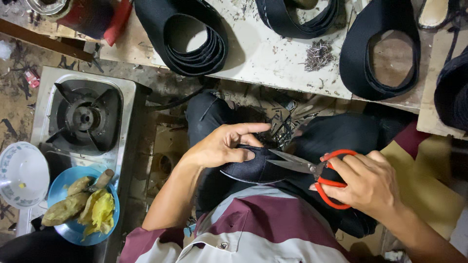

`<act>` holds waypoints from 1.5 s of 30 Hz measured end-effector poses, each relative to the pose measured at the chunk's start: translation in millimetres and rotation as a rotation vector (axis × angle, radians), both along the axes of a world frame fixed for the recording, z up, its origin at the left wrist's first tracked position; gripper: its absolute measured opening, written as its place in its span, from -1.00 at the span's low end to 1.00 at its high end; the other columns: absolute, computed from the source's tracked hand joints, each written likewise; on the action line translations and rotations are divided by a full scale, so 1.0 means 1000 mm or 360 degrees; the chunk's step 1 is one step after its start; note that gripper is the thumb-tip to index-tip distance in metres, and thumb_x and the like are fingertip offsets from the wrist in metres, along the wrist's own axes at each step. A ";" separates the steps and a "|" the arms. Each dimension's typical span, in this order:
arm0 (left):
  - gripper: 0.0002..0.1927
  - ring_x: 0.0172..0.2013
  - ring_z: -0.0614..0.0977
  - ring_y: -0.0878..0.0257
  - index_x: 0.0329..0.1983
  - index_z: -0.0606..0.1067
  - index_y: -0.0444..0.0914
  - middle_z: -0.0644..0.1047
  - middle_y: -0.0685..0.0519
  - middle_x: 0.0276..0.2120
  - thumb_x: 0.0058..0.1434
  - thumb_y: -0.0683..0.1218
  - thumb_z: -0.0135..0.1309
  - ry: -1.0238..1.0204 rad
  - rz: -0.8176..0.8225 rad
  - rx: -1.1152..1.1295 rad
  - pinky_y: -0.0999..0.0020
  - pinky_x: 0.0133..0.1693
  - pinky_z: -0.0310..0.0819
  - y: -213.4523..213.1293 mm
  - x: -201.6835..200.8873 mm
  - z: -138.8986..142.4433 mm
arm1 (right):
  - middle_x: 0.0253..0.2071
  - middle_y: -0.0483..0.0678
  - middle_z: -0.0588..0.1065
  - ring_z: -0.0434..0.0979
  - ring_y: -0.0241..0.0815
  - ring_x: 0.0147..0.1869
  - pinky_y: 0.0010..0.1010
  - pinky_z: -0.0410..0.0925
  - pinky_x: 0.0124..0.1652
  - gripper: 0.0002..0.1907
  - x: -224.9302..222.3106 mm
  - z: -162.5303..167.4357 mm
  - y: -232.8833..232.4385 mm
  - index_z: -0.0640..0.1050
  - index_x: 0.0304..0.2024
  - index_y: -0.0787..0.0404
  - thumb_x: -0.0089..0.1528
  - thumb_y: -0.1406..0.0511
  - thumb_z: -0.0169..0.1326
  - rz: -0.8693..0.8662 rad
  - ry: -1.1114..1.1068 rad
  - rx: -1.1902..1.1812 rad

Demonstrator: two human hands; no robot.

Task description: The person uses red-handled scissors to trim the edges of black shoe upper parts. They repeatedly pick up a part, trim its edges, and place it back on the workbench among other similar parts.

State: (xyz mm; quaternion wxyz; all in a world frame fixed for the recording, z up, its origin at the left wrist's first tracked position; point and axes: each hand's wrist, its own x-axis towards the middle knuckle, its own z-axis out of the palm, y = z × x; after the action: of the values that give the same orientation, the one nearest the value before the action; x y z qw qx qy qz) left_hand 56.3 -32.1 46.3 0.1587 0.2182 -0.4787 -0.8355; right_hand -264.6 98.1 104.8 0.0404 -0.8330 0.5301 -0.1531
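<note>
Denim-dark fabric piece pinched at its upper edge in the left hand, thumb pressed flat on the cloth and forefinger stretched out above it, apparently to keep the edge taut over the lap. Red-handled scissors gripped by the right hand, fingers closed through the loops, blades slightly parted and pointing at the fabric just right of the left grip, tips at or touching the cloth's edge. Both grips fully occupied: left closed on the fabric, right closed on the scissors. Held low over dark trousers and a maroon-and-grey striped shirt, probably so that offcuts fall to the floor.

Above both grips, a worn pale desk bearing coiled black fabric bands and a small heap of nails. Far left of the left grip, a single-burner gas stove; below it a blue plate of cooked tubers and peelings, beside a white patterned bowl.
</note>
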 end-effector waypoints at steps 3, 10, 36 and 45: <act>-0.21 -0.05 0.57 0.39 0.49 0.28 -0.27 0.62 -0.01 -0.02 0.14 -0.48 0.03 0.0010 -0.0012 0.0036 0.49 0.06 0.46 0.000 0.001 0.000 | -0.48 -0.08 0.51 0.50 -0.12 -0.47 -0.27 0.20 -0.42 -0.33 0.002 0.000 -0.002 0.62 -0.26 0.25 -0.24 -0.04 0.45 0.0015 -0.0061 -0.0035; -0.20 -0.06 0.54 0.40 0.48 0.30 -0.27 0.61 0.00 -0.02 0.14 -0.51 0.05 -0.0022 -0.0007 0.0012 0.50 0.04 0.46 -0.001 0.005 -0.002 | -0.47 -0.10 0.53 0.51 -0.13 -0.48 -0.29 0.20 -0.44 -0.31 0.003 -0.009 0.000 0.61 -0.27 0.25 -0.28 -0.04 0.46 0.0019 -0.0220 0.0077; -0.18 -0.09 0.53 0.40 0.50 0.28 -0.29 0.57 0.05 -0.07 0.13 -0.50 0.06 0.0001 -0.0073 0.0022 0.52 0.03 0.45 0.009 -0.006 -0.003 | -0.53 -0.11 0.45 0.48 -0.14 -0.47 -0.29 0.18 -0.44 -0.34 0.016 0.000 -0.002 0.61 -0.25 0.28 -0.16 -0.06 0.43 0.0047 -0.0095 -0.0087; -0.17 -0.07 0.56 0.36 0.52 0.24 -0.30 0.60 -0.01 -0.06 0.14 -0.51 0.00 0.0037 -0.0069 0.0089 0.48 0.05 0.46 0.007 -0.006 0.002 | -0.56 -0.11 0.45 0.46 -0.17 -0.50 -0.31 0.16 -0.46 -0.37 0.013 -0.001 -0.001 0.60 -0.32 0.30 -0.15 -0.06 0.43 0.0063 -0.0093 -0.0123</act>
State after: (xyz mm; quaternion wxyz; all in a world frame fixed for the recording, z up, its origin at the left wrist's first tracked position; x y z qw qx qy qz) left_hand 50.7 -24.9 48.5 0.1398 0.2024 -0.4579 -0.8543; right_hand -251.4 96.8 104.2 0.0268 -0.8394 0.5059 -0.1969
